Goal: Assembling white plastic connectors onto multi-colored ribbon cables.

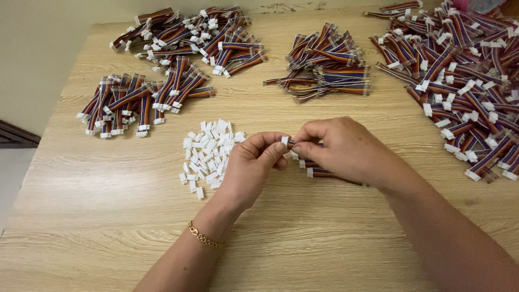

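Two hands meet over the middle of the desk [303, 238], pinching small parts between them. The left hand [250, 165] has its grip closed, thumb and forefinger tips pressed on a small white plastic connector housing [285, 140]. The right hand [346, 148] also has its grip closed, thumb and forefinger nipping the end of a short multicoloured ribbon cable [319, 172], right against the white housing. The rest of that cable runs under the right palm, where a white plug shows near the wrist side. A gold chain bracelet [204, 237] sits on the left wrist.

Just left of the left hand lies a loose heap of white housings [208, 157], resting straight on the wood with no tray or box around them. Farther back, bundles of finished cables [135, 103] with white ends lie fanned at the left, another pile [194, 38] behind it, and a bundle of bare-ended cables [330, 65] at back centre. A large heap of cables [465, 81] fills the right rear corner.

The desk is pale wood-grain laminate, set against a plain cream wall [43, 54] on the left.
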